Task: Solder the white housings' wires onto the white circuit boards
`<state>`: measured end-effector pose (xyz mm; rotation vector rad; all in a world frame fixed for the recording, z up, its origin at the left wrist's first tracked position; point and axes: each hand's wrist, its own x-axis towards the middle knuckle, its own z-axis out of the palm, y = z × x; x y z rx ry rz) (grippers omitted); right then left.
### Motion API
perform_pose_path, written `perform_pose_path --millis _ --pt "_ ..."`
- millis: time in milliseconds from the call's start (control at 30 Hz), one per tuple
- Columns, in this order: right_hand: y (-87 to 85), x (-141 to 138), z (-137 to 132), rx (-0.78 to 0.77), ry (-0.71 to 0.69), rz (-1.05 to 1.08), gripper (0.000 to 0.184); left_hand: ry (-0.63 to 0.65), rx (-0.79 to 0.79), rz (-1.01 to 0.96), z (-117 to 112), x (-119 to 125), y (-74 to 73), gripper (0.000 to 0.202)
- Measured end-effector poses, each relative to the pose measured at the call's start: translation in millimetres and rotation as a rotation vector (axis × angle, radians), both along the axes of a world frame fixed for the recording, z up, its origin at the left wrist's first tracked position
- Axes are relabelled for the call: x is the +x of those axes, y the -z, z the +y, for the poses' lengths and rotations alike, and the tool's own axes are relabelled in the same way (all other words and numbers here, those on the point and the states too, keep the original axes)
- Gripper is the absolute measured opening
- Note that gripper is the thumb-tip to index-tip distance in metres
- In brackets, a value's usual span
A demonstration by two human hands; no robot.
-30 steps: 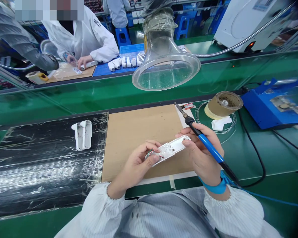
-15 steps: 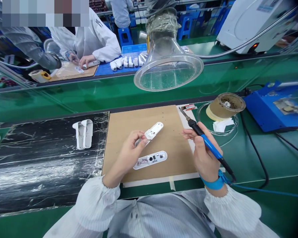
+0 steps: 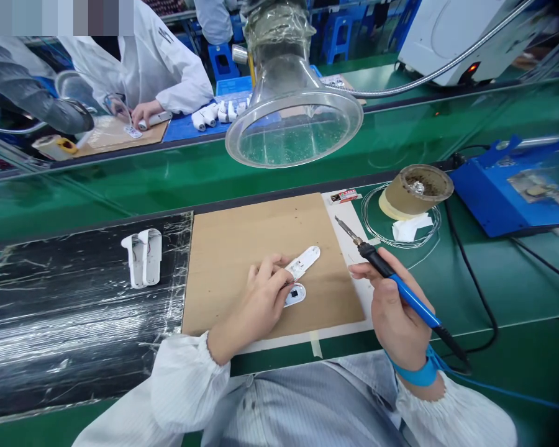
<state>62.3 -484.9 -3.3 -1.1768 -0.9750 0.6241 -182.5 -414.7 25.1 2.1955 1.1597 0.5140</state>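
My left hand (image 3: pixel 263 298) is closed on the near end of a long white plastic casing piece (image 3: pixel 306 262), low over the cardboard sheet (image 3: pixel 233 242). A second white casing piece (image 3: pixel 295 294) with a small dark part inside lies just beneath; my fingers cover most of it, and I cannot tell if they touch it. In my right hand (image 3: pixel 398 320) is a soldering iron (image 3: pixel 410 299) with a blue handle, gripped like a pen. Its metal tip points up and left, in the air right of the cardboard.
A clear fume hood (image 3: pixel 293 130) hangs over the bench. Two joined white shells (image 3: pixel 144 257) lie on the black mat (image 3: pixel 74 329). At right are a tape roll (image 3: pixel 412 192), coiled wire (image 3: pixel 370 217) and a blue device (image 3: pixel 498 192). A co-worker (image 3: pixel 163 74) sits opposite.
My left hand has turned palm down and come lower with the casing piece, over the second piece. The right hand still holds the iron. The view has shifted slightly.
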Motion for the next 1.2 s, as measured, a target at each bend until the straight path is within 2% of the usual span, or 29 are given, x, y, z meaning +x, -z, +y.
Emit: perform_pose_path --millis 233,633,933,1200 --pt "-3.1 1.2 -8.4 -0.055 -0.076 0.081 0.038 0.027 0.052 0.067 -4.2 1.1 1.8 0.016" --pt "-2.2 3.2 -13.5 -0.060 -0.100 0.139 0.033 0.038 0.111 0.072 -2.8 4.8 4.9 0.016" --pt "-3.5 7.4 -18.2 -0.091 -0.085 0.083 0.029 0.153 0.133 0.105 0.6 -1.8 -4.1 0.019" --pt "-5.9 12.2 -23.6 -0.097 -0.099 0.053 0.029 0.163 0.149 0.092 0.1 -4.8 -1.1 0.020"
